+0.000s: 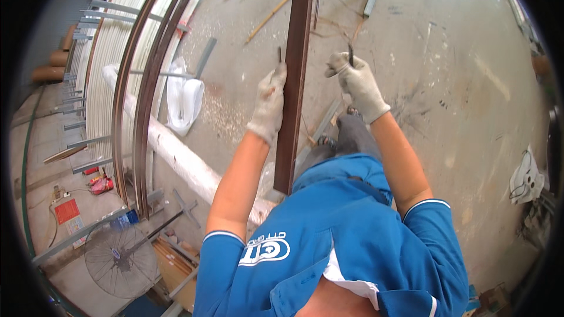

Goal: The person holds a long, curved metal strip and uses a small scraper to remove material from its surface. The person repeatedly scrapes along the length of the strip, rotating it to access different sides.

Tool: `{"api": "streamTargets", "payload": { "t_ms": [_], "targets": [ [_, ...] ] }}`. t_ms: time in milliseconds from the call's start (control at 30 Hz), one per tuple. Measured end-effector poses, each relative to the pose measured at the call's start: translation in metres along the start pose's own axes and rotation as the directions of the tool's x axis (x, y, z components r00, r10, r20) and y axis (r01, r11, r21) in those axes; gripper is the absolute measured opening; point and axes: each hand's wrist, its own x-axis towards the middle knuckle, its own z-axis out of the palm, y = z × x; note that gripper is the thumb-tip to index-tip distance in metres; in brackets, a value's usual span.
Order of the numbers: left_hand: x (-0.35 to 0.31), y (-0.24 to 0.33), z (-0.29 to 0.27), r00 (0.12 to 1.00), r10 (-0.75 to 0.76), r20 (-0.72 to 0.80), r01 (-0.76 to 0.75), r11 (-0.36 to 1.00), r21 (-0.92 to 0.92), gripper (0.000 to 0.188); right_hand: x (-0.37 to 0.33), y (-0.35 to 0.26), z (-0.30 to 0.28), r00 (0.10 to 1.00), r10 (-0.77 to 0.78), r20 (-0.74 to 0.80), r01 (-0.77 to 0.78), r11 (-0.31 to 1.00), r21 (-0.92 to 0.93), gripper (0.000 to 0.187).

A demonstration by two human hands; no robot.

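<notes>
A long dark brown profile bar (295, 58) runs from the far edge down to just in front of my body. My left hand (269, 103), in a soiled pale work glove, is closed against the bar's left side, the fingers partly hidden. A short, thin dark piece (280, 54) sticks up by its fingertips; whether the hand holds it I cannot tell. To the right of the bar, apart from it, my gloved right hand (359, 85) is closed around a slim dark tool (351, 54). Its kind is too small to make out.
On the left, brown profiles (151, 76) and stacked white strips (108, 70) lie on a rack with grey metal arms. A long white wrapped roll (182, 158) slants beside it. A caged fan (121, 258) stands lower left. Grey metal pieces (371, 1) lie on the floor ahead.
</notes>
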Motion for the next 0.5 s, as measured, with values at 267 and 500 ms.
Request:
{"api": "streamTargets", "payload": {
  "t_ms": [267,500],
  "targets": [
    [-0.01,0.014,-0.022,0.991,-0.135,0.017,0.132,0.986,0.097,0.043,0.103,-0.051,0.012,0.99,-0.055,0.133,0.032,0.985,0.167,0.057],
    [-0.021,0.016,0.013,0.96,-0.272,-0.071,0.278,0.955,0.101,0.051,0.203,-0.084,-0.002,0.867,-0.025,0.498,-0.273,0.812,0.515,0.059]
  ]
}}
